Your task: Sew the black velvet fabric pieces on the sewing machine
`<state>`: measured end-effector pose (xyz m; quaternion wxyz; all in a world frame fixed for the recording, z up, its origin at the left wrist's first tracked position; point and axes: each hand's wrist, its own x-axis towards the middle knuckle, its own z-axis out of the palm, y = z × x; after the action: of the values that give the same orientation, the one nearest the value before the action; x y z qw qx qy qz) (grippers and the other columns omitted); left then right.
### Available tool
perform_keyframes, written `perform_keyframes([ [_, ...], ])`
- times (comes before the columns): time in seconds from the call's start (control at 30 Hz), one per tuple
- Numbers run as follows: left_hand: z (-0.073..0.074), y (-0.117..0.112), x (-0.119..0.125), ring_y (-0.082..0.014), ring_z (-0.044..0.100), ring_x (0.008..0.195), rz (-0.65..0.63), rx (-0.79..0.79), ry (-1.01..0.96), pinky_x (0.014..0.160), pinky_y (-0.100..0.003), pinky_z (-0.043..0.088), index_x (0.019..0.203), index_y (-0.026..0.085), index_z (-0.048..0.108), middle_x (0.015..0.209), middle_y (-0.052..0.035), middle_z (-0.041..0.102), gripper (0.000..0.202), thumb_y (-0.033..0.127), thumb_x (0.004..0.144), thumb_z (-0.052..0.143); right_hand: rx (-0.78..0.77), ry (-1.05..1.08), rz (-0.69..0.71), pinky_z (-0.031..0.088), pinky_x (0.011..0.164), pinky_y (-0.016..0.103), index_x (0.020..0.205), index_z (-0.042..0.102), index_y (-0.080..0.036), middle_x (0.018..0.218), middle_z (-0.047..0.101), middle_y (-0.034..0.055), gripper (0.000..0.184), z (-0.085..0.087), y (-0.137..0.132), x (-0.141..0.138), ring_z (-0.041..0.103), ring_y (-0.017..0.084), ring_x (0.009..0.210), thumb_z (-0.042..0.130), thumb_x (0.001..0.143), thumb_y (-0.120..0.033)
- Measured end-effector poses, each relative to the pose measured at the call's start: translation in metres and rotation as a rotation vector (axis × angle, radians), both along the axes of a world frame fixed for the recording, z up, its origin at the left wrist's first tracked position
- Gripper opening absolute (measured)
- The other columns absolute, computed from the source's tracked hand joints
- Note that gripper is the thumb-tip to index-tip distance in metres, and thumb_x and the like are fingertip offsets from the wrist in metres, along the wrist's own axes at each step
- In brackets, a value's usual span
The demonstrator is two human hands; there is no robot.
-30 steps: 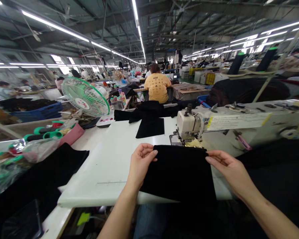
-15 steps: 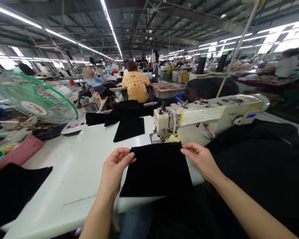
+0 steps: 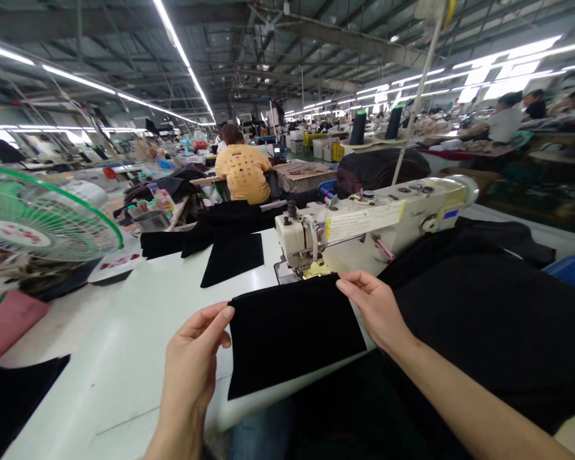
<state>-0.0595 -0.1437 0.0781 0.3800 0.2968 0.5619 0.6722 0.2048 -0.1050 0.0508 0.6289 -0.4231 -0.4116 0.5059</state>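
We hold a piece of black cloth (image 3: 292, 338) by its two upper corners, above the near part of the white table (image 3: 119, 364). Our left hand (image 3: 196, 351) grips the left corner between thumb and fingers, and our right hand (image 3: 376, 310) pinches the right corner in the same way. The top edge runs between them, higher at the right, and the lower edge slants near the front of the table. The right corner is close in front of the needle end of the sewing machine (image 3: 388, 217), but the view there is too small for us to tell whether the cloth touches it.

Behind our cloth, a smaller black piece (image 3: 234, 259) lies flat on the table, near a dark heap of fabric (image 3: 220, 223). To our right, a broad spread of black material (image 3: 483, 306) lies beside the machine, with a blue bin (image 3: 572, 275) past it. To our left, we see a green-rimmed fan (image 3: 43, 217) and a pink roll (image 3: 14, 322). Farther ahead, a person in a yellow shirt (image 3: 243, 174) sits facing away from us
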Motion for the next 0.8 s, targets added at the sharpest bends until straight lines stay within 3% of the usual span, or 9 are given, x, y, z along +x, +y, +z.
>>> perform_keyframes([
  [0.27,0.006,-0.003,0.004,-0.0041,0.046,0.045,-0.006,-0.002,0.026,0.043,-0.018,0.036,0.07,0.016,0.076,0.065,0.0017,0.065,0.033,0.031,0.046,0.093,0.037,0.001,-0.014,0.051,0.076,0.031,0.073,0.069,-0.021,0.075,0.069,0.0006,0.034,0.004,-0.005,-0.003,0.061,0.017,0.074,0.089,0.063,-0.047],
  [0.53,0.006,-0.005,-0.001,-0.0035,0.045,0.045,-0.068,0.009,0.025,0.042,-0.018,0.036,0.07,0.016,0.075,0.067,0.0016,0.065,0.031,0.03,0.048,0.092,0.043,-0.027,-0.023,0.052,0.095,0.041,0.093,0.076,-0.023,0.095,0.076,0.0055,0.038,0.01,-0.003,-0.002,0.068,0.024,0.095,0.087,0.064,-0.044],
  [0.8,0.007,-0.018,0.0,-0.004,0.048,0.047,-0.14,0.057,0.036,0.046,-0.018,0.041,0.07,0.015,0.074,0.069,0.0007,0.066,0.022,0.031,0.06,0.086,-0.022,-0.109,-0.06,0.054,0.091,0.035,0.095,0.077,-0.026,0.092,0.076,0.0029,0.039,-0.007,-0.007,0.009,0.07,0.022,0.091,0.089,0.063,-0.045],
])
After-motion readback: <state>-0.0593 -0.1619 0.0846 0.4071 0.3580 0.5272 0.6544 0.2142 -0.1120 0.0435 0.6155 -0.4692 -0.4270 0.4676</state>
